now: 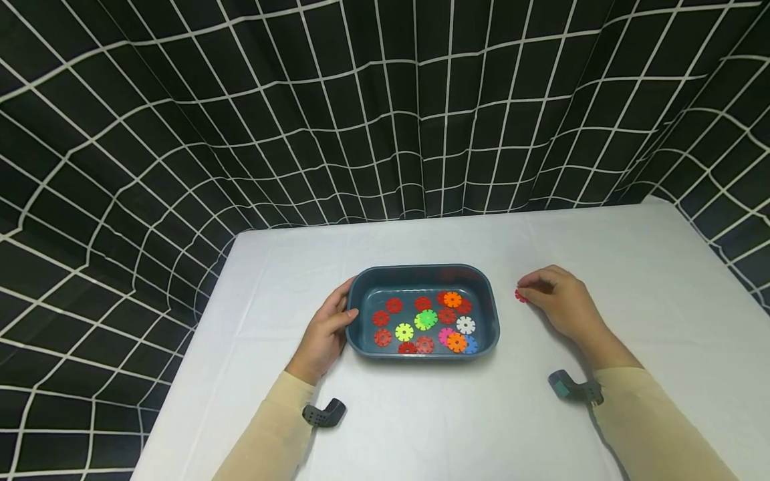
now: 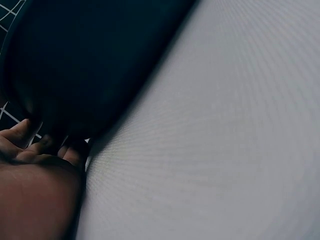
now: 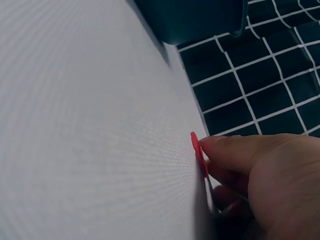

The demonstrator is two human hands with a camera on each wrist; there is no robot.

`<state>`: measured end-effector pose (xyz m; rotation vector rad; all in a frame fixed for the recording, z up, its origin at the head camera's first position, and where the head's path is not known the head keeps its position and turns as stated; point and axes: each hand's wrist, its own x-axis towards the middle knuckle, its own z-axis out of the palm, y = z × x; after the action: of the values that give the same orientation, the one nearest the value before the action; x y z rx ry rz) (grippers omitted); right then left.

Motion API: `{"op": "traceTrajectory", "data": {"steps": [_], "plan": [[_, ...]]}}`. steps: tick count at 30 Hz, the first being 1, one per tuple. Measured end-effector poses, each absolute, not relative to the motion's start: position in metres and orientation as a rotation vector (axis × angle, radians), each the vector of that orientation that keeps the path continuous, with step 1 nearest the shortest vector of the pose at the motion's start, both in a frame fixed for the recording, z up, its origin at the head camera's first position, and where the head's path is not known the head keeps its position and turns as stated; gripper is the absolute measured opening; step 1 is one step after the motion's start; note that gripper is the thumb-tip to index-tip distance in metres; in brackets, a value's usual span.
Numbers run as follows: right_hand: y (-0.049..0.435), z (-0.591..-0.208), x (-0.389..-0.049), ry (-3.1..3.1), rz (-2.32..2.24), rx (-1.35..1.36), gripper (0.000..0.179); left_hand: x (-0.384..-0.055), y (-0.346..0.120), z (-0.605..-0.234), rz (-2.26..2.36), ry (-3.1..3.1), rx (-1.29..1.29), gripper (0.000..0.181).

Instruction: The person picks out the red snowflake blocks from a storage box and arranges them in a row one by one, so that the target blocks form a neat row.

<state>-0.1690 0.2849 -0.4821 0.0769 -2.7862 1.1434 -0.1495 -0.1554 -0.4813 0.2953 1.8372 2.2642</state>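
A dark teal plastic tub (image 1: 363,284) stands on the white table, with several notched plastic discs lying on its floor. Most of the discs are red; a white disc (image 1: 466,325), an orange disc (image 1: 452,300) and yellow, green, pink and blue ones lie among them. My left hand (image 1: 325,334) grips the tub's left end, thumb over the rim and fingers along the outside wall. Right of the tub, my right hand (image 1: 559,300) pinches a red disc (image 3: 198,152) between thumb and fingers, close over the tabletop. The left wrist view shows the tub's outer wall (image 2: 90,60) above my fingers.
White cloth covers the table (image 1: 421,421). Behind it and along both sides hangs a black curtain (image 1: 385,133) with a white grid. A dark wrist camera (image 1: 325,414) sits on my left sleeve, and another wrist camera (image 1: 574,389) on my right.
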Motion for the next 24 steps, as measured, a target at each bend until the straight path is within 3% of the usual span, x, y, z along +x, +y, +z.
{"op": "traceTrajectory", "data": {"steps": [6, 14, 18, 24], "plan": [[0.288, -0.479, -0.167, -2.792, 1.209, 0.043, 0.022, -0.149, -0.156, -0.481, 2.267, 1.832, 0.314, 0.061], [0.302, -0.465, -0.162, -2.688, 1.583, -0.061, 0.063, -0.15, -0.156, -0.483, 2.262, 1.832, 0.319, 0.061], [0.31, -0.46, -0.162, -2.528, 1.81, 0.037, 0.069, -0.15, -0.157, -0.483, 2.264, 1.828, 0.335, 0.061], [0.317, -0.446, -0.161, -2.145, 2.258, 0.274, 0.062, -0.151, -0.157, -0.485, 2.271, 1.817, 0.347, 0.061]]}}
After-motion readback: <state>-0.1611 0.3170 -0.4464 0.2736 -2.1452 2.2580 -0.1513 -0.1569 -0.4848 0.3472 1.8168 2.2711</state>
